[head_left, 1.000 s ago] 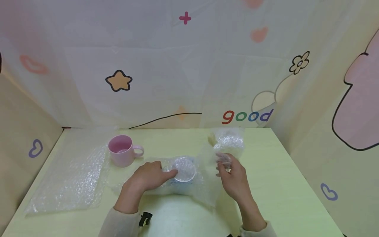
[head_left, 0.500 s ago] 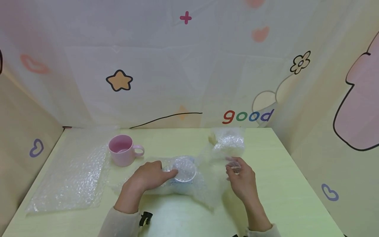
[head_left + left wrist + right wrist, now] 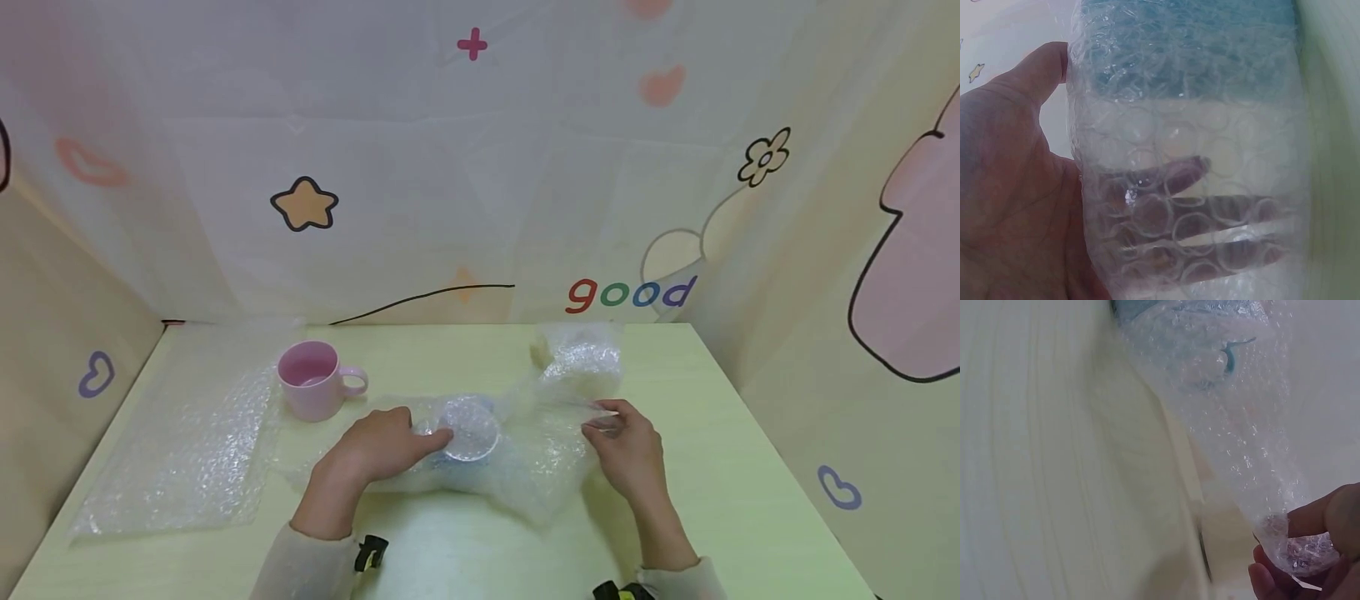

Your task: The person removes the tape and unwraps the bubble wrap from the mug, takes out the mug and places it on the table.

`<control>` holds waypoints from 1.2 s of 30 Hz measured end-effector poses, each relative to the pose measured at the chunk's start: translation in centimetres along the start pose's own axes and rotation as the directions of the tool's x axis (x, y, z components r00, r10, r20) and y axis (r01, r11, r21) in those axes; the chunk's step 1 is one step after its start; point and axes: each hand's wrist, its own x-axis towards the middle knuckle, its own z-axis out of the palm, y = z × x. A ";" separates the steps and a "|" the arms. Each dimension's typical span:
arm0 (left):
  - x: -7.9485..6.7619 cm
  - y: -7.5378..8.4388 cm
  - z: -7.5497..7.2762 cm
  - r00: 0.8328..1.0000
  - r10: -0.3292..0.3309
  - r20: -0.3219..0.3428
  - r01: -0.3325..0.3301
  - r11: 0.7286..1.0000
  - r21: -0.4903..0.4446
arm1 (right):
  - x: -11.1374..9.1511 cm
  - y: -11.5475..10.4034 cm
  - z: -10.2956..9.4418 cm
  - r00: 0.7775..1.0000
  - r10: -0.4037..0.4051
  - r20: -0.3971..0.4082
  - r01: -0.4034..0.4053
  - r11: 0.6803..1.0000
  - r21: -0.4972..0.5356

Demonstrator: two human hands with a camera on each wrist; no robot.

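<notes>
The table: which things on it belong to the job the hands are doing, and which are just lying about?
In the job:
blue-tinted bundle in bubble wrap
left hand, holding it
loose wrap end
right hand, pinching that end

Seemingly just lying about, since neither hand touches them:
pink mug
flat bubble-wrap sheet
bubble-wrapped lump at the back

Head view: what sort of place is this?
Probably a small staged filming booth: a pale yellow-green tabletop enclosed at the back and both sides by pale cartoon-printed curtains, with a glossy pink mug and a flat clear bubble-wrap sheet on it.
</notes>
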 end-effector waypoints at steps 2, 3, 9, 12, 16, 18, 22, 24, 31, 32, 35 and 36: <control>0.0 0.0 0.0 1.000 -0.004 0.001 0.004 1.000 -0.001 | 0.1 0.2 0.0 1.000 0.006 0.012 -0.006 1.000 -0.011; 0.0 0.0 0.0 1.000 -0.005 0.003 0.005 1.000 -0.001 | 0.2 0.3 0.0 1.000 0.010 0.018 -0.010 1.000 -0.016; 0.1 -0.1 0.1 1.000 -0.006 0.007 0.006 1.000 -0.003 | 0.4 0.9 0.0 0.999 0.038 0.037 -0.037 0.999 -0.039; 0.2 -0.1 0.1 1.000 -0.010 0.008 0.010 1.000 -0.001 | 0.4 0.9 0.0 0.999 0.029 0.025 -0.028 0.999 -0.043; 0.1 -0.1 0.1 1.000 -0.012 0.008 0.012 1.000 0.003 | 0.2 0.4 -0.5 1.000 0.000 -0.010 0.000 0.999 -0.038; 0.1 -0.1 0.0 1.000 -0.011 0.010 0.011 1.000 0.001 | -0.1 -0.1 -0.8 0.998 -0.026 -0.057 0.024 0.999 -0.031; 0.0 -0.1 -0.1 1.000 -0.010 0.011 0.010 1.000 -0.003 | -0.9 -1.4 -1.0 0.970 -0.128 -0.206 0.129 0.992 -0.011; 0.0 -0.1 -0.1 1.000 -0.010 0.009 0.010 1.000 -0.003 | -1.4 -2.2 -0.7 0.944 -0.222 -0.245 0.229 0.974 -0.003; 0.0 -0.1 -0.2 1.000 -0.011 0.013 0.011 1.000 0.004 | -2.3 -3.5 1.7 0.905 -0.421 0.055 0.421 0.907 0.014; 0.0 0.0 -0.2 1.000 -0.011 0.013 0.011 1.000 0.003 | -2.3 -3.4 2.0 0.908 -0.406 0.105 0.407 0.913 0.007; -0.1 0.0 -0.1 1.000 -0.009 0.012 0.009 1.000 0.000 | -2.2 -3.1 2.9 0.914 -0.347 0.212 0.363 0.931 -0.042; -0.1 0.1 -0.1 1.000 -0.008 0.013 0.008 1.000 0.000 | -2.2 -3.0 3.2 0.913 -0.332 0.237 0.355 0.933 -0.064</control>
